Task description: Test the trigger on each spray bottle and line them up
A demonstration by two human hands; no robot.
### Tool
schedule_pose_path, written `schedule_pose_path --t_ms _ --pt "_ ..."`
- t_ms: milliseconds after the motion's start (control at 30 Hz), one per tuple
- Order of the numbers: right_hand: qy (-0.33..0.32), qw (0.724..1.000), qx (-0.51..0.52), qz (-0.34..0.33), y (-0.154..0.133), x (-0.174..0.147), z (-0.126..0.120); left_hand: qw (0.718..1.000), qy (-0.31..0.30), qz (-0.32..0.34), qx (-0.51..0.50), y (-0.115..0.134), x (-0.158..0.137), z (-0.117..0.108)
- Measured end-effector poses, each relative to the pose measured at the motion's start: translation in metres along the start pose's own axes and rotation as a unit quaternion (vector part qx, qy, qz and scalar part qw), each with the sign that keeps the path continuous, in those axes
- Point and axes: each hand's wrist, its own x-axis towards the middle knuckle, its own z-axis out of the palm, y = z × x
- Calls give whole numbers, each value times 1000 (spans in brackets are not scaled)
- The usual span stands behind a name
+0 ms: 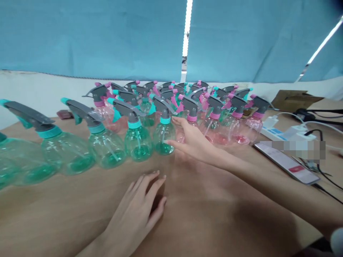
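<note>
Standing in a front row from the left, green spray bottles (107,144) with turquoise collars occupy the wood-coloured table (59,214). Nearer, the left hand (135,207) is palm down, its fingers loosely bent and holding nothing. The last green bottle (163,134) is upright at the right end of this row. Just beside it, the right hand (198,140) has thumb and fingers parted, not closed around it; whether the tips touch, I cannot tell. Further right are pink spray bottles (214,128), a white power strip (273,134) and a smartphone (285,161).
</note>
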Motion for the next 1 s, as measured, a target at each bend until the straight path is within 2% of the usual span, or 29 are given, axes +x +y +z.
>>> schedule_pose_path --t_ms 133,367,500,800,1000 --pt "10 1000 28 -1 2 -15 -25 1000 -5 -11 -2 -1 0 1" --pt "93 992 -25 82 33 -29 -54 1000 -10 -13 -4 3 5 0" --pt "97 988 -61 105 43 -22 -53 1000 -16 -16 -19 6 9 1" --pt "67 983 -111 127 48 12 -31 996 -5 -45 -72 18 23 0" --pt "60 981 -136 127 43 4 -36 982 -8 -103 -158 32 38 1"
